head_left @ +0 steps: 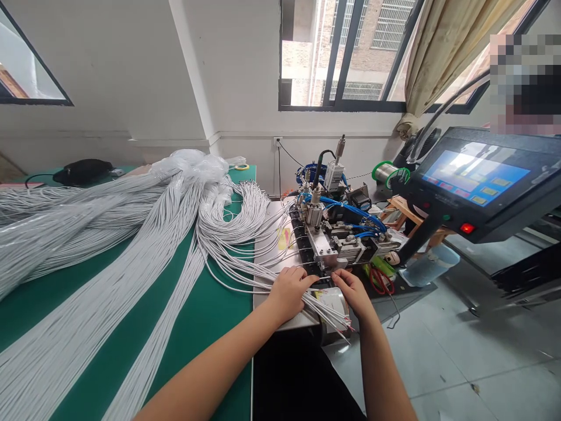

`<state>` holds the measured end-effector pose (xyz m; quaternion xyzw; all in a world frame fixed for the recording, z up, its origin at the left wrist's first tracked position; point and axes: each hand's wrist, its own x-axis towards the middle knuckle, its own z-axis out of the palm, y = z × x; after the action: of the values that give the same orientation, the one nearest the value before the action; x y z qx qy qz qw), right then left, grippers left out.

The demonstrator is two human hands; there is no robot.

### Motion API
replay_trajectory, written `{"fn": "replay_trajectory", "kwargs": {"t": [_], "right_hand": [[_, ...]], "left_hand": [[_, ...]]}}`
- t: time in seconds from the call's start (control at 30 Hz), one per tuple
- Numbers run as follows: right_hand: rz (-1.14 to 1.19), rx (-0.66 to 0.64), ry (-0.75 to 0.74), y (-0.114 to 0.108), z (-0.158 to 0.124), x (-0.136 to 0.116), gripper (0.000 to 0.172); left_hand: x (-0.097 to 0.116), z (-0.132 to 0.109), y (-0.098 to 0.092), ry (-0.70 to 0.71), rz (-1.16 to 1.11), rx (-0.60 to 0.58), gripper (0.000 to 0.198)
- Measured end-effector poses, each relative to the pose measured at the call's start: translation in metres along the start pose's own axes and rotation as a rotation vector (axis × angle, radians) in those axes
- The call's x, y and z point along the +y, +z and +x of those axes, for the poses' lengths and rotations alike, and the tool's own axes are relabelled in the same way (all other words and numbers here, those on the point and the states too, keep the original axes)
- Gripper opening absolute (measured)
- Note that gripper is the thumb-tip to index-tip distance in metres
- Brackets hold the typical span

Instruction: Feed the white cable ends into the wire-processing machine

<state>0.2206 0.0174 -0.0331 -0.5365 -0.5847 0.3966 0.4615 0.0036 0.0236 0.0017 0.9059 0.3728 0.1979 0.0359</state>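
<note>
My left hand (pixel 289 292) rests at the front of a small bench machine (pixel 324 240), over a bundle of white cables (pixel 331 313). Its thumb and fingers close on one white cable (pixel 323 278). Across from it, my right hand (pixel 350 287) pinches the same cable's end, close to the machine's metal block. The bundle passes under my left hand, and its stripped ends with thin red wires stick out beyond it. More of these cables run from the machine leftward to a large coil (pixel 232 228).
Long bunches of white cable (pixel 131 263) cover the green table (pixel 210 345). A control screen (pixel 477 172) on an arm stands at right, above a translucent bin (pixel 432 266). Red-handled scissors (pixel 381 280) and a wire spool (pixel 388 173) are near the machine. A person is at upper right.
</note>
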Motion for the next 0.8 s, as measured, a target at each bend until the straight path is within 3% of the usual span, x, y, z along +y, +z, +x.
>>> {"fn": "replay_trajectory", "kwargs": {"t": [0.8], "right_hand": [[0.034,-0.001,-0.011,0.0026,0.0003,0.0023,0.040]], "left_hand": [[0.0005,0.0001,-0.0031,0.002,-0.016,-0.014,0.055]]}}
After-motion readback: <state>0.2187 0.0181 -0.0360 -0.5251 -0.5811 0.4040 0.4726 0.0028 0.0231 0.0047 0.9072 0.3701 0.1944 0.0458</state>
